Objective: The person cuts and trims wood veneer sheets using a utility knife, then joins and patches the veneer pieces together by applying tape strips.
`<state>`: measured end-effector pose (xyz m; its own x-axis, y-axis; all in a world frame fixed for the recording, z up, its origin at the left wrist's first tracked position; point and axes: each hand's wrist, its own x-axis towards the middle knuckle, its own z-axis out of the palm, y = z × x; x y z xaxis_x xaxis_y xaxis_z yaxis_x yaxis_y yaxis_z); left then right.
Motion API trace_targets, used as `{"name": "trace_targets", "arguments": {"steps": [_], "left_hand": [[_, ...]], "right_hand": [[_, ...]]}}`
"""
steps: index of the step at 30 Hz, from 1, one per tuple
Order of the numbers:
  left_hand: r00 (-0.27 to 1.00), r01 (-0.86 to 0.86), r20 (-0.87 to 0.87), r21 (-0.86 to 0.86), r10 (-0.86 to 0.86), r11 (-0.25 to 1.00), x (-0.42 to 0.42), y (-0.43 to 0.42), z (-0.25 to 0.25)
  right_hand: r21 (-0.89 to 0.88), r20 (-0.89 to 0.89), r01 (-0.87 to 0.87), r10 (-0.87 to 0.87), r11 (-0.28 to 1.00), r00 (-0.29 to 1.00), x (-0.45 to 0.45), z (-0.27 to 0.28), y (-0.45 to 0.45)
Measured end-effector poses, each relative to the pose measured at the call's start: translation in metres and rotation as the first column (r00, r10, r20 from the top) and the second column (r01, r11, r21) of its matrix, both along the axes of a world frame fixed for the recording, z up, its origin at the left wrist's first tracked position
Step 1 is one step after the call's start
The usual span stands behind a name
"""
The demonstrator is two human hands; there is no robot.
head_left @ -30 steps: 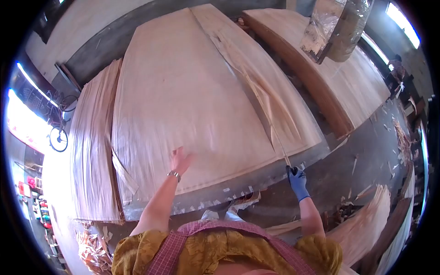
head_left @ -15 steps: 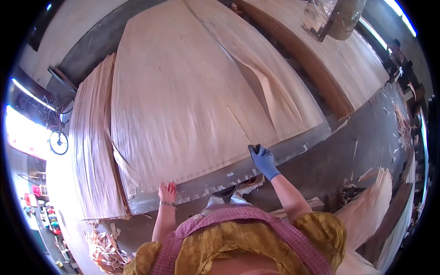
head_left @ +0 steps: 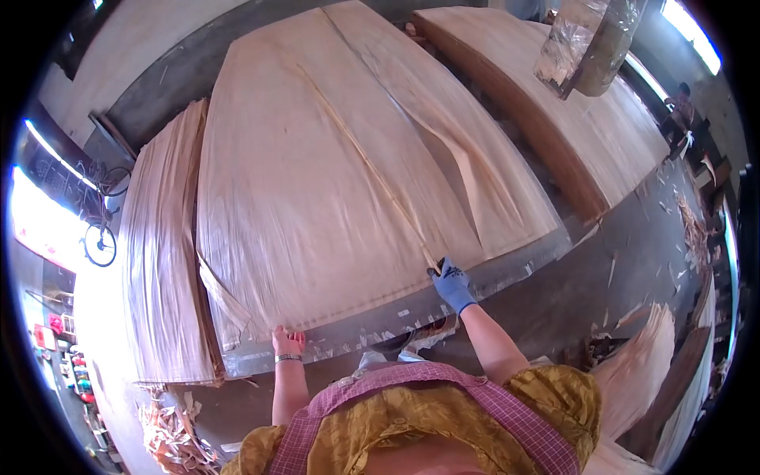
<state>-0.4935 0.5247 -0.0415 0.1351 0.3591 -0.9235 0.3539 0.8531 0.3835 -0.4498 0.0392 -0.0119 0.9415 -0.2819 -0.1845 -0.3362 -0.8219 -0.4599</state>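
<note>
A wide, thin wood veneer sheet (head_left: pixel 277 182) lies in front of me on a stack, with a lengthwise split and a lifted fold on its right side. My right hand (head_left: pixel 452 286), in a blue glove with dark fingertips, is closed around the near end of a long thin stick (head_left: pixel 372 169). The stick stretches away over the sheet; whether its whole length touches the veneer I cannot tell. Bare and with fingers curled in, my left hand (head_left: pixel 288 341) is at the sheet's near edge, over the clear plastic-like border (head_left: pixel 332 342). Nothing shows in its fingers.
A narrower veneer stack (head_left: pixel 162 253) stands on the left, another stack (head_left: pixel 546 103) at the far right. Plastic-wrapped posts (head_left: pixel 586 47) hang upper right. Veneer scraps (head_left: pixel 178 431) litter the floor; loose sheets (head_left: pixel 637 368) lean lower right. A bicycle (head_left: pixel 100 229) and a person (head_left: pixel 681 103) are farther off.
The stick now shows much longer across the sheet, its far end reaching well up the veneer. My left hand's fingers have curled in more. The view has shifted slightly.
</note>
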Motion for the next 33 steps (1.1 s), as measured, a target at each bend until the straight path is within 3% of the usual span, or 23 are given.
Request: {"name": "trace_targets", "arguments": {"steps": [8,11,14,18,21,23,26,29,32,33], "left_hand": [[0.973,0.052,0.213,0.153,-0.085,0.987,-0.032,-0.015,0.01],[0.981,0.07,0.167,0.161,-0.097,0.984,-0.051,-0.019,0.017],[0.977,0.131,0.136,0.226,-0.164,0.965,-0.053,-0.01,0.01],[0.982,0.058,0.162,0.234,-0.098,0.97,-0.02,-0.005,-0.013],[0.997,0.044,0.05,0.222,-0.056,0.974,-0.013,-0.021,0.011],[0.986,0.071,0.135,0.209,-0.101,0.975,-0.025,-0.014,0.003],[0.975,0.06,0.198,0.205,-0.102,0.977,-0.039,-0.011,0.008],[0.985,0.091,0.124,0.214,-0.12,0.973,-0.037,-0.003,0.003],[0.978,0.129,0.127,0.245,-0.163,0.961,-0.036,0.002,-0.005],[0.971,0.141,0.155,0.232,-0.179,0.962,-0.036,0.003,-0.004]], "right_hand": [[0.006,-0.021,0.024,-0.024,1.0,1.0,-0.033,0.002,0.006],[-0.023,-0.08,0.026,-0.027,0.999,0.996,-0.056,-0.004,0.009],[-0.024,-0.025,0.016,-0.016,1.0,1.0,-0.049,-0.005,0.006],[-0.083,0.017,-0.012,0.013,0.996,1.0,-0.01,-0.002,0.0],[-0.107,0.027,-0.028,0.031,0.994,0.999,-0.009,0.001,-0.002],[-0.125,-0.03,-0.033,0.029,0.992,0.999,-0.018,0.0,-0.003],[-0.128,0.082,-0.031,0.042,0.991,0.996,-0.039,0.022,0.0],[-0.243,-0.065,-0.035,0.02,0.969,0.998,-0.032,0.056,-0.029],[-0.238,0.137,0.108,-0.077,0.965,0.988,-0.01,0.026,-0.105],[-0.233,0.092,0.138,-0.119,0.963,0.989,-0.005,0.022,-0.126]]}}
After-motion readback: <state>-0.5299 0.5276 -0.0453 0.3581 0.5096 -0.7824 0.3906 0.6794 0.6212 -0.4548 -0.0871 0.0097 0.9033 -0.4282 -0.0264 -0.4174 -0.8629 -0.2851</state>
